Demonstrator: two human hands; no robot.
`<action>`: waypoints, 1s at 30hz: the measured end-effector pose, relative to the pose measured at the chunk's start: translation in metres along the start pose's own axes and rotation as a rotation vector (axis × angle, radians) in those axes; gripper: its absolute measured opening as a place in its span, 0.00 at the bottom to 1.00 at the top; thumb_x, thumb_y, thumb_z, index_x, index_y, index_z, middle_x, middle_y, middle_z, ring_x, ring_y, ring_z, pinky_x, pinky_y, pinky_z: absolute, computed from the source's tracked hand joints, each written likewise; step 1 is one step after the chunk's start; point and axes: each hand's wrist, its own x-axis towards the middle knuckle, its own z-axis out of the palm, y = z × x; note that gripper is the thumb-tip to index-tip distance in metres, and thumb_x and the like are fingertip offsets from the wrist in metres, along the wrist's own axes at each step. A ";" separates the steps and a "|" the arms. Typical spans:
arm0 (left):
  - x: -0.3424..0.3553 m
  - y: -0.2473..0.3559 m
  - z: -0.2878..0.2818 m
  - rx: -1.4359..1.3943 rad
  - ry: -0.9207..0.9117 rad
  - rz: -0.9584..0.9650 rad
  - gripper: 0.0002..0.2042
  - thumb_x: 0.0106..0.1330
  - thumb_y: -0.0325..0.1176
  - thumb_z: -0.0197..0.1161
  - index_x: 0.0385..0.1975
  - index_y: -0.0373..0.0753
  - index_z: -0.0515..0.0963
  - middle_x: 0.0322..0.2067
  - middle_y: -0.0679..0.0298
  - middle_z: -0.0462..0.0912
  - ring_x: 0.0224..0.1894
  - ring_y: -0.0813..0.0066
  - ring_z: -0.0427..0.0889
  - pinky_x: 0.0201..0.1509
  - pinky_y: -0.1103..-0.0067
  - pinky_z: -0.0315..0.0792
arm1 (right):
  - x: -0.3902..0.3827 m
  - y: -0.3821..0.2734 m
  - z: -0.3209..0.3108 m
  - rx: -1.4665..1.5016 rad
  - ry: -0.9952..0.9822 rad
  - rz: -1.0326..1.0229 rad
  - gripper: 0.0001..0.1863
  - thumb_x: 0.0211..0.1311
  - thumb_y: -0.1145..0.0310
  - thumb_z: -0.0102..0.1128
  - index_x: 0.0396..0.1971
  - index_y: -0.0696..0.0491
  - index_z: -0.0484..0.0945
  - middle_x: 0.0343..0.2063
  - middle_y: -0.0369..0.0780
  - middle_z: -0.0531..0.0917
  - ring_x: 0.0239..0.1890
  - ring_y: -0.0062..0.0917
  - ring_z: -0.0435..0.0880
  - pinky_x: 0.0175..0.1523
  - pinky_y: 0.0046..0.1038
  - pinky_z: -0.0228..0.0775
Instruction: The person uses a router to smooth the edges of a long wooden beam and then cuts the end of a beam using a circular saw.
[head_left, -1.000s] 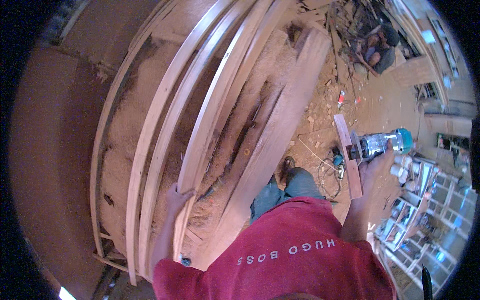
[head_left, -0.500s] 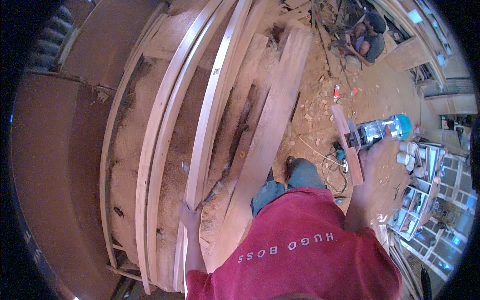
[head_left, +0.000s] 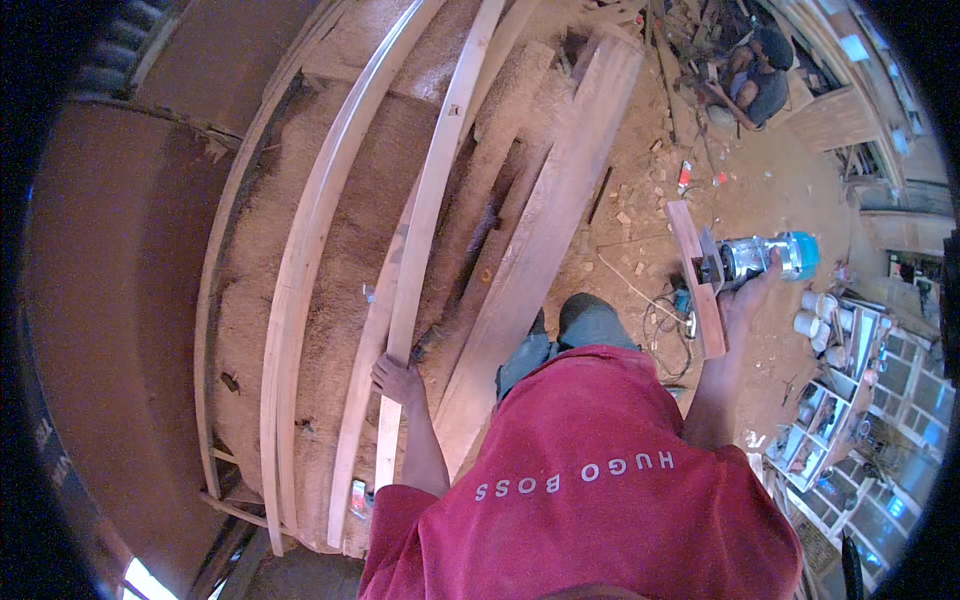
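Observation:
My left hand (head_left: 398,381) is wrapped round a long pale wooden strip (head_left: 432,200), near its closer end. Just left of it, a second strip (head_left: 358,425) lies at a slight angle and passes under the first. Out to the right, my right hand (head_left: 745,297) grips a handheld router (head_left: 752,260) with a silver body and teal cap. The router is held sideways in the air, and a reddish wooden board (head_left: 711,325) is fixed across its base. Two more long strips (head_left: 295,330) lie side by side farther left on the sawdust-covered surface.
A thick plank (head_left: 545,245) runs lengthwise between the strips and my legs. On the littered floor lie a pale cord (head_left: 632,272) and wood scraps. A person (head_left: 757,85) crouches at the far right. Shelving (head_left: 838,385) with containers stands at the right.
My left hand has moved up along the strip and its near end now sits apart from the strip beside it. A small red-and-white object now shows near that end. The router stays nearly still.

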 end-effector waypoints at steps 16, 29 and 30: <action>0.158 0.104 -0.016 -0.569 -0.478 0.212 0.38 0.46 0.56 0.78 0.50 0.35 0.74 0.44 0.49 0.81 0.48 0.49 0.80 0.53 0.62 0.74 | 0.023 0.007 -0.026 0.016 0.084 -0.065 0.25 0.63 0.43 0.57 0.45 0.49 0.73 0.36 0.38 0.83 0.35 0.32 0.84 0.42 0.38 0.79; 0.167 0.160 0.041 -0.830 -0.606 0.413 0.41 0.41 0.31 0.77 0.60 0.30 0.68 0.53 0.48 0.79 0.54 0.52 0.80 0.61 0.66 0.72 | 0.073 0.032 -0.088 0.160 0.219 -0.120 0.23 0.63 0.46 0.59 0.47 0.48 0.72 0.35 0.34 0.80 0.37 0.27 0.82 0.43 0.35 0.78; 0.160 0.162 0.038 -0.884 -0.673 0.432 0.40 0.41 0.30 0.76 0.59 0.29 0.68 0.53 0.48 0.80 0.54 0.53 0.80 0.61 0.67 0.72 | 0.078 0.035 -0.096 0.139 0.228 -0.152 0.23 0.63 0.46 0.59 0.46 0.49 0.72 0.35 0.35 0.80 0.37 0.27 0.82 0.43 0.35 0.78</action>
